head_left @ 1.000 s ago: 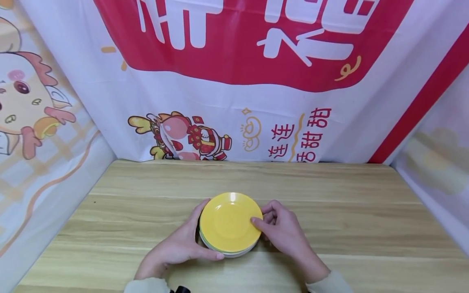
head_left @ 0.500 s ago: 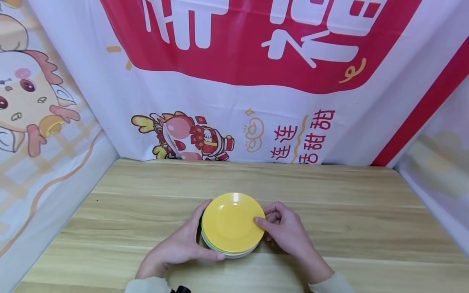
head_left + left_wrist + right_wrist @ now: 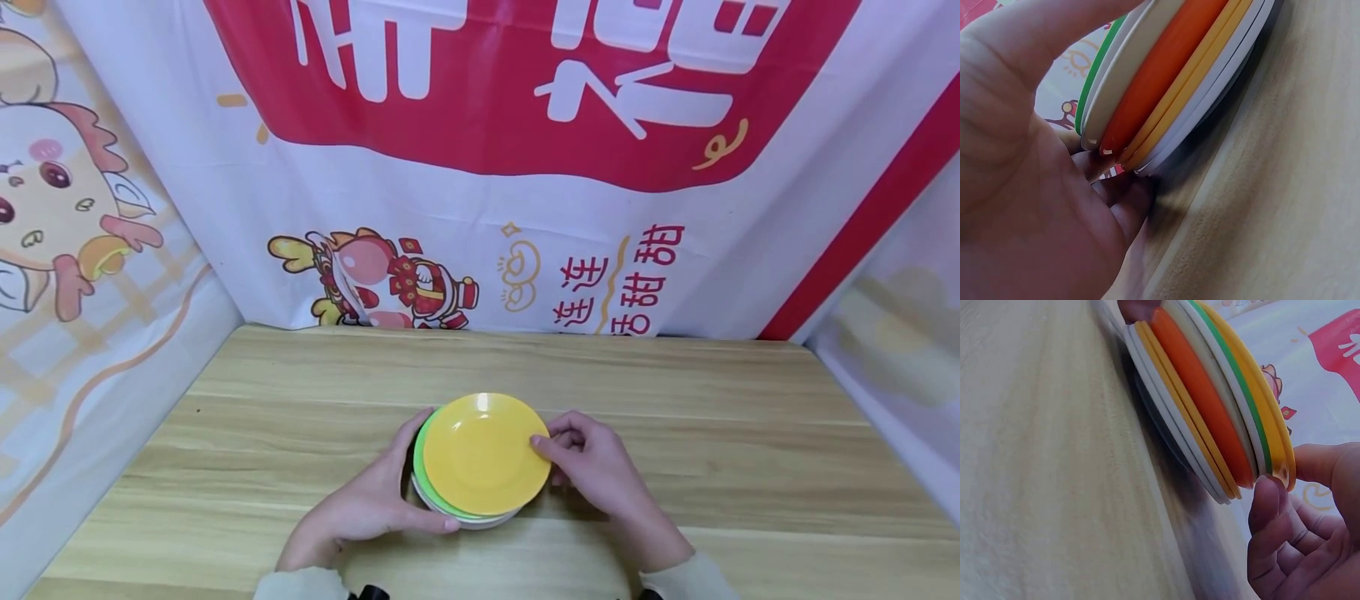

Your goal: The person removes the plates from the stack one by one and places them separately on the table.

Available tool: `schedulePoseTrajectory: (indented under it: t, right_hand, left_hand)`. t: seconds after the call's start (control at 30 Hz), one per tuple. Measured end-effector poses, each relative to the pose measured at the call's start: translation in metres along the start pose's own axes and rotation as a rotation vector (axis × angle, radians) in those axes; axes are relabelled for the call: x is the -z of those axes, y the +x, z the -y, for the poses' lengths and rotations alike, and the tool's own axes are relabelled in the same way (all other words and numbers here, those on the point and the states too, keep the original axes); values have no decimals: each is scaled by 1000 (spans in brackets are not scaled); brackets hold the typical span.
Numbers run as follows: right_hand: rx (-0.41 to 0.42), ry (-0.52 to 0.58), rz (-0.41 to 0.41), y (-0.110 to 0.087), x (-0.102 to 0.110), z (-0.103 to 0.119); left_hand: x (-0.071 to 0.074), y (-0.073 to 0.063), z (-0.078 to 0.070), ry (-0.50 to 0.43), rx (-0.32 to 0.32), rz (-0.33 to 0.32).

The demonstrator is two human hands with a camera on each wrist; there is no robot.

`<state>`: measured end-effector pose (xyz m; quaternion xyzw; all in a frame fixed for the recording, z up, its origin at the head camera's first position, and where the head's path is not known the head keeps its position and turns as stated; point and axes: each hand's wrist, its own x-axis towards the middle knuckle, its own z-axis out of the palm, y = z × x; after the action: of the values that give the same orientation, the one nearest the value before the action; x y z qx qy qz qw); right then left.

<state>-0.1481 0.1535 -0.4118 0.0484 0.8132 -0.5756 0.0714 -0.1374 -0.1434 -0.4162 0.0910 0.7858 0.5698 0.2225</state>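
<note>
Pinched a yellow plate (image 3: 487,454) by its right rim between thumb and fingers of the right hand (image 3: 596,462), off-center over the green plate (image 3: 424,483) in a multicolored stack (image 3: 1166,69) on the wooden counter (image 3: 300,392). Gripped that stack's left side with thumb and fingers of the left hand (image 3: 378,497), parted wide. Faced a red-printed white cloth (image 3: 525,200).

The head view is bright and mostly sharp, with a white glint on the yellow plate (image 3: 487,457) and soft shadow on the wooden table (image 3: 720,442). Both wrist views look dimmer and hazier, with the grain blurred and the left hand (image 3: 1035,181) in shade.
</note>
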Motion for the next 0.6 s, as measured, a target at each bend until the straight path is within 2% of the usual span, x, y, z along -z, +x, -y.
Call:
schedulePoseTrajectory:
  t: [0.2,0.33,0.47,0.6]
  right_hand:
    - [-41,112,43,2,6,0]
    - [-53,196,117,5,10,-3]
    - [-43,234,181,6,15,-6]
    - [-40,247,199,6,18,-6]
  left_hand:
    - [2,0,1,0,-25,7]
    - [4,-1,2,-40,-47,19]
    - [7,-1,4,-88,-68,35]
    - [10,0,5,-110,-71,41]
